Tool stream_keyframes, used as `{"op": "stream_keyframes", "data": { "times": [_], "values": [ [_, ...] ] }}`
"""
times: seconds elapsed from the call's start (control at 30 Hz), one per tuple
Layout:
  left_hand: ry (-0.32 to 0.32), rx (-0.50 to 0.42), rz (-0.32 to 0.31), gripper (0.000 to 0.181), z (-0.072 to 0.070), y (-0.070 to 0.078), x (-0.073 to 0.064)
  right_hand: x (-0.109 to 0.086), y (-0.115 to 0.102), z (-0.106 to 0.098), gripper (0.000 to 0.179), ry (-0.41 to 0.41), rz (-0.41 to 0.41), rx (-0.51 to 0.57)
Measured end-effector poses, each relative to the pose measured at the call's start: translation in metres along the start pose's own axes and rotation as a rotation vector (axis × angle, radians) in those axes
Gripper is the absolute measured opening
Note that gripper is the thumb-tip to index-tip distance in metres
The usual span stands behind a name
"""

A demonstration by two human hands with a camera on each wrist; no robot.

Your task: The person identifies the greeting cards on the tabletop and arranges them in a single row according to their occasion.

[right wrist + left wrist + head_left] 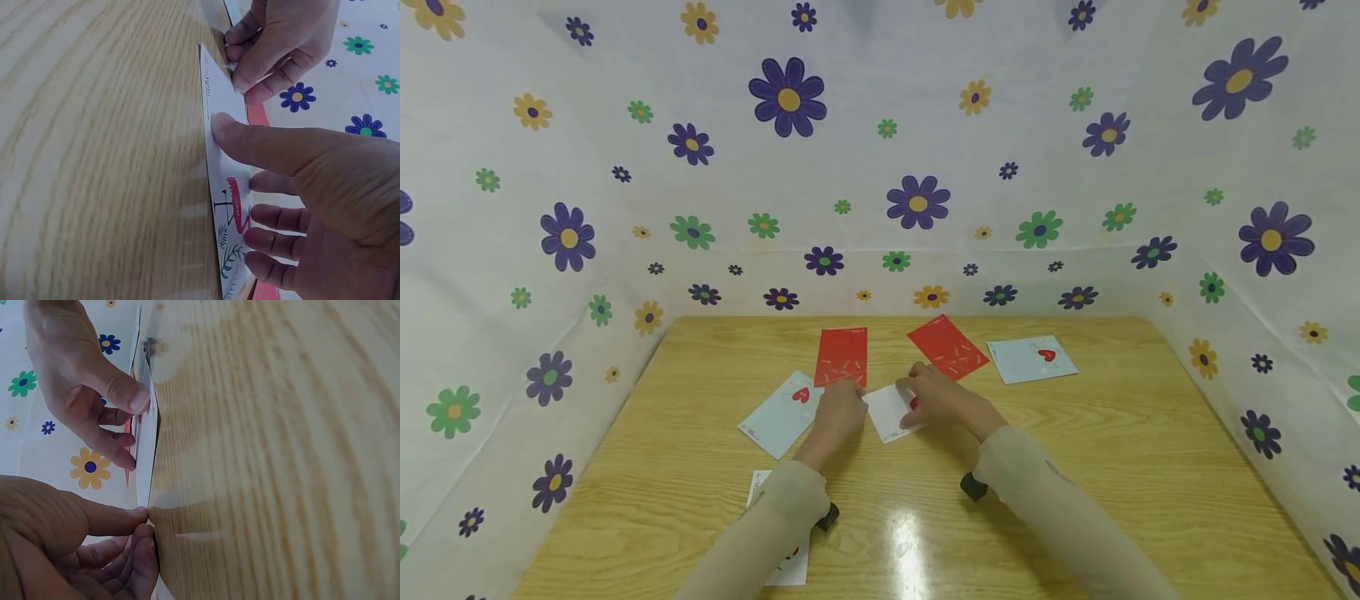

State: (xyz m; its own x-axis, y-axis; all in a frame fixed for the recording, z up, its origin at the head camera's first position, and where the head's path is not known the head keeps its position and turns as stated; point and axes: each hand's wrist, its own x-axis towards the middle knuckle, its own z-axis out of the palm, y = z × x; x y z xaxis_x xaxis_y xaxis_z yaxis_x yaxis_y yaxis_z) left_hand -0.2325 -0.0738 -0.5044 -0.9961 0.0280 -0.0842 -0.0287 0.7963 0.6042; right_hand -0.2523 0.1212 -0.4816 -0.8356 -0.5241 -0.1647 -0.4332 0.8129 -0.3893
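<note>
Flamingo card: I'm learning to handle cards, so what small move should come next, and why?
I'd probably ease the left hand off the flamingo card: its fingertips are at one corner, while the right hand has its thumb on the card's face and might guide it alone.

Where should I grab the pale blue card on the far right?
Probably pinch the pale blue card by its right short edge, coming from the right, thumb on top: it lies flat, that edge is free, and its left edge sits close to a red card.
</note>
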Motion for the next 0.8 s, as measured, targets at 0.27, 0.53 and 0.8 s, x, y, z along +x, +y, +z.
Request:
{"op": "stream_keyframes", "data": {
  "times": [0.27,0.53,0.8],
  "values": [
    [-0.025,-0.060,0.007,0.027,0.001,0.000,-0.003,0.003,-0.008,0.004,0.065,0.049,0.084,-0.007],
    [-0.061,0.029,0.149,0.048,0.008,0.000,-0.014,0.005,-0.012,0.006,0.070,0.079,0.179,-0.093],
    [-0.081,0.003,0.170,0.054,0.009,0.000,-0.022,0.006,-0.006,0.008,0.072,0.076,0.102,-0.047]
  ]
}}
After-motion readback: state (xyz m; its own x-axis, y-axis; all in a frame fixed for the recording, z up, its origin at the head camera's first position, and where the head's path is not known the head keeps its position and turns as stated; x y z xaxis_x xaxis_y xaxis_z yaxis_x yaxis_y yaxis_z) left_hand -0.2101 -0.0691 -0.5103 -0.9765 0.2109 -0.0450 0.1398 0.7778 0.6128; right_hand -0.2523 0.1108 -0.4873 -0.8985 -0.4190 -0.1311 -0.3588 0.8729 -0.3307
